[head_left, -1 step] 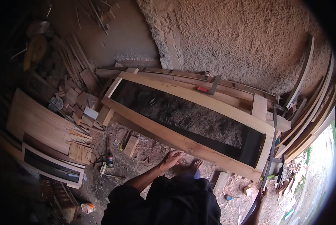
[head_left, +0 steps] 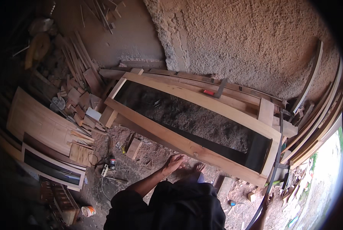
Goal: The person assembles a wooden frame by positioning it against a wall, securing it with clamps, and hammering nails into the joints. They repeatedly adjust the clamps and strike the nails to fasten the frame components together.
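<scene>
A pale wooden frame (head_left: 202, 150) with a long opening lies on wooden supports, slanting down to the right. My left hand (head_left: 174, 163) is just short of its near rail, fingers loosely bent and apart, holding nothing. At the frame's right end, a dark metal bar clamp (head_left: 281, 128) spans the end rail, and its long bar reaches toward me. Beside the lower part of that bar is my right hand (head_left: 269, 200), fingers partly spread; whether it touches the bar is hard to see.
A red-marked clamp (head_left: 220, 88) sits on boards behind the frame. Wood offcuts (head_left: 79, 99) pile up at left, near a panel (head_left: 41, 119) and a smaller dark-centred frame (head_left: 52, 168). Long boards (head_left: 320, 126) lean at right. A white-orange tub (head_left: 88, 211) and a bare foot (head_left: 199, 167) are below.
The view has shifted slightly. My right hand's fingers have loosened and moved a little to the right of the clamp bar. My left hand stays almost where it was.
</scene>
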Motion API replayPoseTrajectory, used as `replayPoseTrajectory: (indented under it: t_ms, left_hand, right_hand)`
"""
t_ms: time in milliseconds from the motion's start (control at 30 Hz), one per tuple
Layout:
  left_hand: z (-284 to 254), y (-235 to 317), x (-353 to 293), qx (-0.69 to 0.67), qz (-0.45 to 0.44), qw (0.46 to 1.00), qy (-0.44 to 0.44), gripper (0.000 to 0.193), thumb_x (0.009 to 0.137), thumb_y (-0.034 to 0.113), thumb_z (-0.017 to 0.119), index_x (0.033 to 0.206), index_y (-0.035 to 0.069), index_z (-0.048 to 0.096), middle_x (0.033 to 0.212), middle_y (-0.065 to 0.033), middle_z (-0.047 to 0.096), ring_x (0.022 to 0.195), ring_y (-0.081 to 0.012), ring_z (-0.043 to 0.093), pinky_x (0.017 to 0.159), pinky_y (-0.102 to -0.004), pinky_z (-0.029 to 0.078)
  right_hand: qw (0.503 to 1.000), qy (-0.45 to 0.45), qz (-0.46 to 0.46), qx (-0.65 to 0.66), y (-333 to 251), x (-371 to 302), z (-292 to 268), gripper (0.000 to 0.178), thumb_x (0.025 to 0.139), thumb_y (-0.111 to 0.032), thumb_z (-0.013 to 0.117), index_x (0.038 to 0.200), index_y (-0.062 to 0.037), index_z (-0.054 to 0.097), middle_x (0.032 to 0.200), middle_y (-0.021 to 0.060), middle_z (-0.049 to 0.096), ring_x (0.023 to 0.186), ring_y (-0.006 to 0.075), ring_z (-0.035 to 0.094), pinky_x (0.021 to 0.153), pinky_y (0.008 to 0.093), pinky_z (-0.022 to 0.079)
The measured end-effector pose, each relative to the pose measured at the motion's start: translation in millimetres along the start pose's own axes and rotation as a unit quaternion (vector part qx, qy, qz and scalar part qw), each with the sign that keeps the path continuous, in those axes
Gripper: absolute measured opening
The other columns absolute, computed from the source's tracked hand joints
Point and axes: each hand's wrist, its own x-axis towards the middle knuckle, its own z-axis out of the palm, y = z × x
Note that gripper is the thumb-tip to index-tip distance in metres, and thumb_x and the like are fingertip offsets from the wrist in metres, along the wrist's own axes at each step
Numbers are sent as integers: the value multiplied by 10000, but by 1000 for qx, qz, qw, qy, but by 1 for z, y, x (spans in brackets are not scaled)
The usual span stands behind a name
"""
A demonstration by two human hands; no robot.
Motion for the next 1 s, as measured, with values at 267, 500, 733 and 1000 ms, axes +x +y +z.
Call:
replayPoseTrajectory:
  t_ms: [267, 500, 733, 1000]
  left_hand:
    - [-66, -10, 31, -270, -14, 942, 198, 520, 1011, 517, 553, 1269, 68, 603, 1072, -91, 710, 871, -178, 682, 782, -345, 561]
    - [-139, 2, 91, -438, 11, 852, 287, 714, 931, 694, 561, 1284, 74, 553, 1098, -72, 655, 951, -211, 633, 888, -418, 503]
    - [-208, 5, 121, -512, 30, 804, 301, 673, 871, 751, 594, 1168, 147, 594, 1026, -37, 654, 946, -153, 635, 802, -325, 536]
    - [-235, 8, 146, -516, 90, 796, 304, 901, 913, 750, 511, 1530, 118, 336, 1479, -86, 455, 1341, -271, 465, 1105, -454, 425]
  right_hand:
    - [964, 120, -236, 12, -166, 44, -3, 444, 1044, -338, 550, 1382, -52, 581, 1283, 199, 630, 1043, 322, 661, 905, 410, 527]
    - [929, -73, -346, -110, -406, 8, 91, 332, 1005, -249, 576, 1226, -17, 661, 1158, 186, 652, 1110, 363, 607, 972, 447, 475]
    - [857, -85, -471, -193, -546, 21, 228, 385, 939, -301, 657, 1254, -79, 654, 1262, 163, 619, 1188, 370, 568, 983, 500, 462]
    - [848, -263, -337, -313, -616, 55, 319, 575, 1035, -555, 368, 1093, -98, 712, 1060, 258, 696, 1027, 473, 637, 929, 552, 478]
